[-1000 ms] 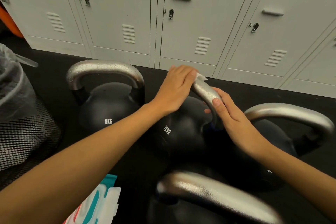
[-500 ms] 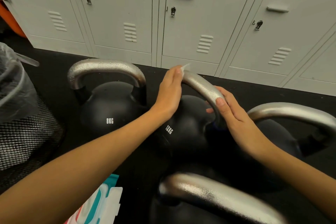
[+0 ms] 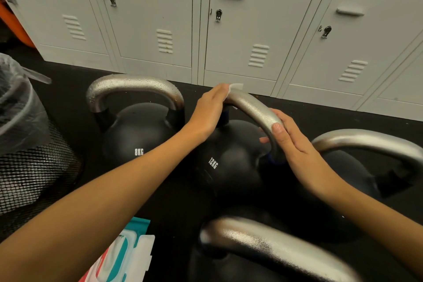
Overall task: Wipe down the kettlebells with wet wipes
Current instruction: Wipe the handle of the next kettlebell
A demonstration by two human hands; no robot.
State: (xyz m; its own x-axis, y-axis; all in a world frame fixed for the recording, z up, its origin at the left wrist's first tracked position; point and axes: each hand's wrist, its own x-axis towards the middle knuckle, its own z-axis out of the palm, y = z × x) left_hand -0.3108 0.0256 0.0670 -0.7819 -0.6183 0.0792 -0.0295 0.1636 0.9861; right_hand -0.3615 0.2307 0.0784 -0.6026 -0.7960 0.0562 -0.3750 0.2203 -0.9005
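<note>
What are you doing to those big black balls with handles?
A person is cleaning kettlebells. The left hand presses a wet wipe against the silver handle of the 12KG kettlebell, while the right hand steadies the handle's other end. An 8KG kettlebell beside it has droplets on its handle.
</note>
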